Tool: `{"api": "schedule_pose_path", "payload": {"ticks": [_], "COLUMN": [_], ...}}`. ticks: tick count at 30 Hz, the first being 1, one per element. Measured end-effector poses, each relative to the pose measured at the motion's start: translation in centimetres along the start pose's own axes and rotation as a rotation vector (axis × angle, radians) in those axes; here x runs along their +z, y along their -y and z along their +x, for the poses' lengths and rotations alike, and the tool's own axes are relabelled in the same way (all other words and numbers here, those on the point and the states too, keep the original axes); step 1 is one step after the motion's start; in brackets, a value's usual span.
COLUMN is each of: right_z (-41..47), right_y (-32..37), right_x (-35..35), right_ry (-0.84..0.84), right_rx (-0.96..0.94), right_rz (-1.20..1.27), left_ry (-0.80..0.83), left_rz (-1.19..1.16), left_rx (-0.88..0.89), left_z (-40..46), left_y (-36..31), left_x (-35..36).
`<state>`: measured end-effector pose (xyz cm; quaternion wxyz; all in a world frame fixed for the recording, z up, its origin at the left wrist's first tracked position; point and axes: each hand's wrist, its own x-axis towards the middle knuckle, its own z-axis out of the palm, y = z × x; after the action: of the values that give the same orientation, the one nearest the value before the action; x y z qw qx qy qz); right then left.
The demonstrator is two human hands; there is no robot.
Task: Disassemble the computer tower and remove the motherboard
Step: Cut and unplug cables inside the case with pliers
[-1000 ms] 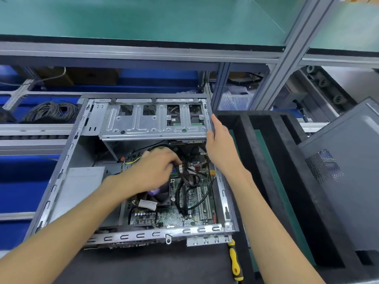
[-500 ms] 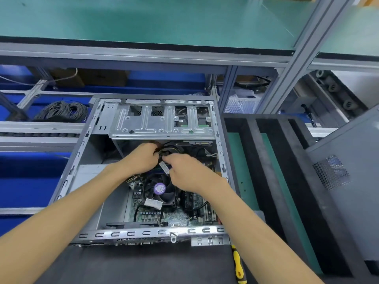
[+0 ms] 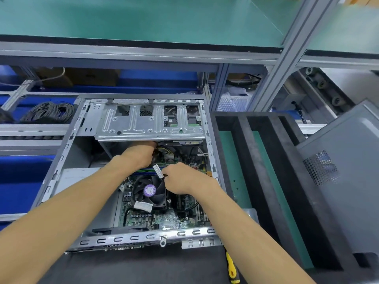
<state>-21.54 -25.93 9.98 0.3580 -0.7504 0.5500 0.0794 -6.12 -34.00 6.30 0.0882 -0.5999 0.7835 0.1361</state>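
hands [image 3: 160, 167] inside tower [image 3: 141, 124] | right hand [image 3: 180, 178] pinches cable [image 3: 159, 171]

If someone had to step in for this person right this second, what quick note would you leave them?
Left hand: reaching under the drive cage, fingers hidden, so its grip cannot be told.
Right hand: pinching a black cable with a white tag above the CPU fan.
Computer case lies open on its side; side panel is off, leaning at right. Screwdriver lies by the case's near edge.
Left: cables, then the motherboard, still inside.
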Motion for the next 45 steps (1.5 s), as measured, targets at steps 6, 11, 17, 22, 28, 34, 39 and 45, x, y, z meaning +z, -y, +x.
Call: {"api": "schedule_pose_path", "payload": {"ticks": [6, 11, 17, 22, 28, 34, 39, 45], "right_z": [0.3, 0.5, 0.3, 0.0, 0.0, -0.3, -0.3, -0.2], "right_y": [-0.2, -0.3, -0.1, -0.6, -0.7, -0.7, -0.9, -1.0], "right_x": [-0.1, 0.0, -0.3, -0.4, -0.2, -0.1, -0.1, 0.2], "right_ry": [0.016, 0.01, -0.065, -0.172, -0.104, -0.129, -0.151, -0.143], "right_rx": [0.035, 0.068, 0.06, 0.06, 0.07, 0.069, 0.078, 0.064], "right_rz": [0.045, 0.086, 0.107, 0.18, 0.178, 0.184, 0.187, 0.174], "left_ry": [-0.078, -0.152, -0.056, -0.064, -0.132, -0.227, -0.244, -0.16], "left_rz": [0.053, 0.059, -0.019, -0.041, 0.02, 0.058, 0.049, 0.021], "left_rx": [0.035, 0.061, 0.051, 0.07, 0.22, 0.247, 0.233, 0.203], "left_z": [-0.2, -0.5, 0.1, 0.7, -0.1, -0.7, -1.1, -0.7], "left_y": [-0.3, 0.4, 0.8, 0.6, 0.3, -0.1, -0.2, 0.4], "left_x": [0.2, 0.1, 0.5, 0.7, 0.6, 0.6, 0.6, 0.8]}}
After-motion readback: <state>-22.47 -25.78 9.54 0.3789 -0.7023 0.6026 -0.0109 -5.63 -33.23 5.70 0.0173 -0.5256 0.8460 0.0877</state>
